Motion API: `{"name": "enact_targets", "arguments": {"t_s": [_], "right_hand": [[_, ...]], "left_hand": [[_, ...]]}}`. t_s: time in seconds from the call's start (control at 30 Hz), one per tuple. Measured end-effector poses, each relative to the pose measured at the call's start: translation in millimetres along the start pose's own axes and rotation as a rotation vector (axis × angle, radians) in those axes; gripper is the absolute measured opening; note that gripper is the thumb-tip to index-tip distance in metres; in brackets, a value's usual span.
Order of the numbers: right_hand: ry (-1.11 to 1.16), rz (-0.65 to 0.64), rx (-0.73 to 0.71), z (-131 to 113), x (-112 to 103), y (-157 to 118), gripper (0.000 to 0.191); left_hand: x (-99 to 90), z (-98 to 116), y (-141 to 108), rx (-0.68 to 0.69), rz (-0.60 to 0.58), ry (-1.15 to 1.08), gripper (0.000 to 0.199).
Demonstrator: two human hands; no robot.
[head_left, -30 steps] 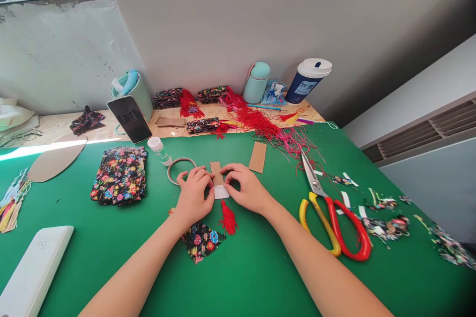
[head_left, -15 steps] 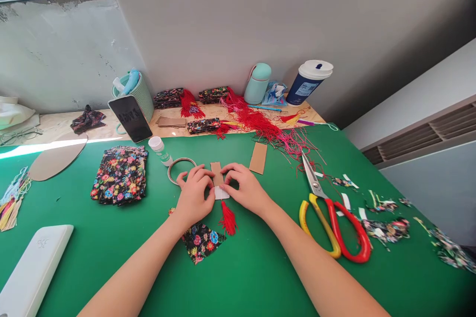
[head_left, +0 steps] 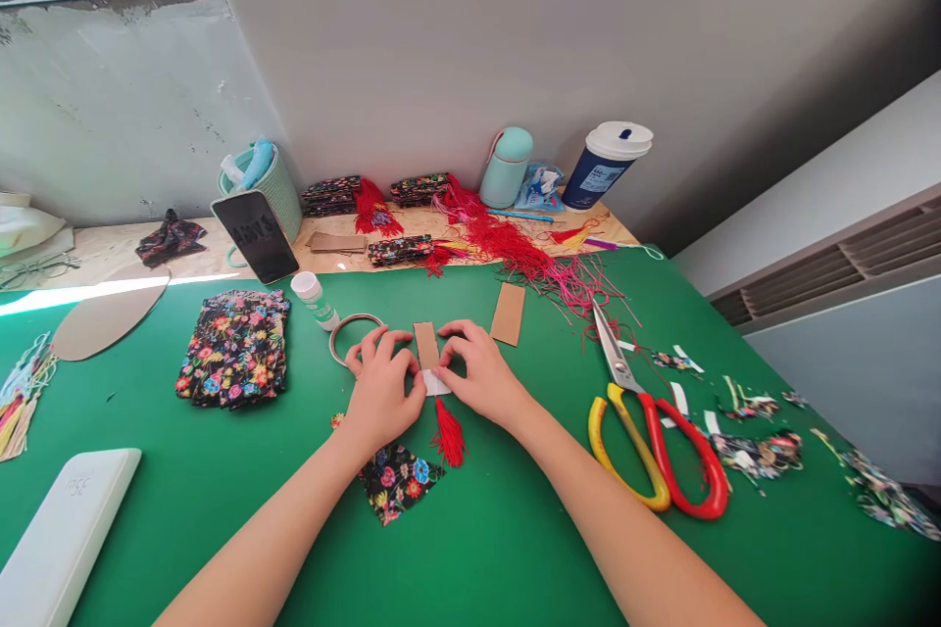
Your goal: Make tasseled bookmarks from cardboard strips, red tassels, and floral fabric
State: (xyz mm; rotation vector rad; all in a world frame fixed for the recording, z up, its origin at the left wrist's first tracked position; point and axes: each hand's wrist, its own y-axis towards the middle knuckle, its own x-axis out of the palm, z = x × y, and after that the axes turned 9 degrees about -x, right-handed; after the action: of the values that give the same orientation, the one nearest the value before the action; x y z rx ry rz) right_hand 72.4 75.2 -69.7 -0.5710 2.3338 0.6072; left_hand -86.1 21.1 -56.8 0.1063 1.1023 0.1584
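- Left hand [head_left: 383, 382]: fingers bent beside card [head_left: 425, 345], likely bracing it; pinching or not, cannot tell.
- Right hand [head_left: 481, 372]: thumb at white strip [head_left: 437, 386] on card; pinch unclear too.
- Card: between hands, on table [head_left: 500, 549].
- Tassel [head_left: 450, 435]: nearside of card, probably laid clear.

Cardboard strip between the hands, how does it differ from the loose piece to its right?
The strip has white material across its near end; the loose piece is bare. The strip's far end leans left, the loose piece's right. Fingers flank the strip; the loose piece lies untouched. Both are brown.
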Motion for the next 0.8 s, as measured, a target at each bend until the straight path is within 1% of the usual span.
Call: {"name": "enact_targets", "arguments": {"t_s": [0.1, 0.37, 0.67, 0.8], "right_hand": [[-0.002, 0.007, 0.000, 0.4, 0.5, 0.1, 0.016], [0.053, -0.034, 0.059, -4.5, -4.0, 2.6, 0.017], [0.061, 0.005, 0.038, -0.7, -1.3, 2.0, 0.016], [0.055, 0.003, 0.037, -1.7, -2.3, 1.5, 0.016]], "left_hand": [[0.6, -0.3, 0.1, 0.004, 0.002, 0.007, 0.008], [1.1, -1.0, -0.8, 0.007, -0.004, 0.009, 0.008], [1.1, -0.7, -1.4, 0.006, 0.017, 0.020, 0.007], [1.7, -1.3, -0.4, -0.010, 0.028, 0.017, 0.011]]}}
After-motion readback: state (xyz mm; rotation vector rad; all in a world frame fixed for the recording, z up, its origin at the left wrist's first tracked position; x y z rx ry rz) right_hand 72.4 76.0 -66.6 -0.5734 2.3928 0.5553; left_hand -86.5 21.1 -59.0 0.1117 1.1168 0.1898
